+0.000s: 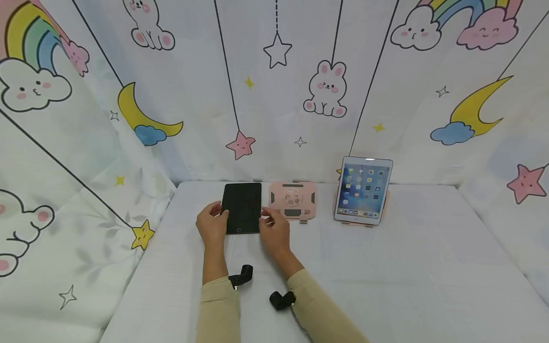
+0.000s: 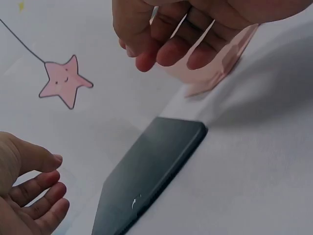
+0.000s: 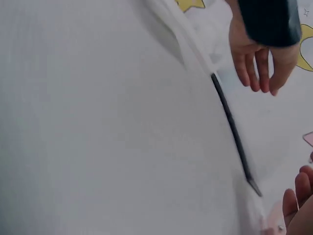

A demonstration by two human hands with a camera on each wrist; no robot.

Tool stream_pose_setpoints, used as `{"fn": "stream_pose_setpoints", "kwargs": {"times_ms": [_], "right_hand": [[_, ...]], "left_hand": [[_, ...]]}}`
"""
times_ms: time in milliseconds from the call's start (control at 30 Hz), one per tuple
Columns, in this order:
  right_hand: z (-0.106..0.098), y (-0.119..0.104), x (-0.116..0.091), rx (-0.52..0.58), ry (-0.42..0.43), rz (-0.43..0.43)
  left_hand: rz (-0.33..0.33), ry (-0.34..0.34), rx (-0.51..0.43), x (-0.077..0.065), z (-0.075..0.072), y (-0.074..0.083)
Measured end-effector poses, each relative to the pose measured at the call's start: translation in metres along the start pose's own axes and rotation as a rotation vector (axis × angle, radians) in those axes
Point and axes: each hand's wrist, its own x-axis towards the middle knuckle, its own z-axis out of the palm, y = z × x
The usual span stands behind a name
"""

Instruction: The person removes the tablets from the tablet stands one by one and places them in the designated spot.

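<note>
Fingers of the left hand [image 1: 211,226] and right hand [image 1: 276,233], loosely curled and holding nothing, stand just beside opposite long sides of the black tablet [image 1: 242,208], neither hand plainly nearer. The tablet lies between them at the far edge of the table [image 1: 407,276], toward its far left corner, long axis running from far edge to near; rightward along that edge follow a pink case [image 1: 293,199] and a propped, lit tablet [image 1: 364,190].

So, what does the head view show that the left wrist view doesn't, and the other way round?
Only head: the lit white tablet and tan sleeves.

Only left wrist: a close, low look at the dark tablet, with visible gaps separating it from the left hand and right hand.

Both: the dark tablet, both hands, the pink case, partly hidden in left wrist, and a pink star drawing.
</note>
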Motion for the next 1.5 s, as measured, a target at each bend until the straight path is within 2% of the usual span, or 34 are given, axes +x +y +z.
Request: {"fn": "stream_pose_setpoints", "kwargs": {"times_ms": [200,300,367,633,800,967,1067,1200,1500], "right_hand": [[-0.031,-0.009,0.021,0.110,0.114,-0.089],[-0.051,-0.010,0.032,0.133,0.156,-0.122],[-0.064,-0.009,0.038,0.153,0.188,-0.138],[-0.112,-0.006,0.059,0.126,0.312,-0.132],[-0.139,0.003,0.066,0.131,0.351,-0.131],[-0.164,0.016,0.069,0.082,0.406,-0.116],[-0.178,0.025,0.070,0.066,0.431,-0.093],[-0.195,0.035,0.071,0.077,0.458,-0.077],[-0.234,0.054,0.070,-0.001,0.549,-0.086]], "left_hand": [[0.054,-0.031,-0.322,-0.009,0.014,0.028],[0.089,-0.037,-0.438,-0.015,0.023,0.039],[0.116,-0.040,-0.472,-0.021,0.030,0.045],[0.209,-0.148,-0.477,-0.046,0.080,0.073],[0.218,-0.246,-0.525,-0.064,0.114,0.100],[0.220,-0.325,-0.539,-0.077,0.148,0.117],[0.202,-0.344,-0.543,-0.083,0.165,0.118],[0.180,-0.360,-0.522,-0.091,0.184,0.111],[0.174,-0.447,-0.497,-0.108,0.214,0.095]]}}
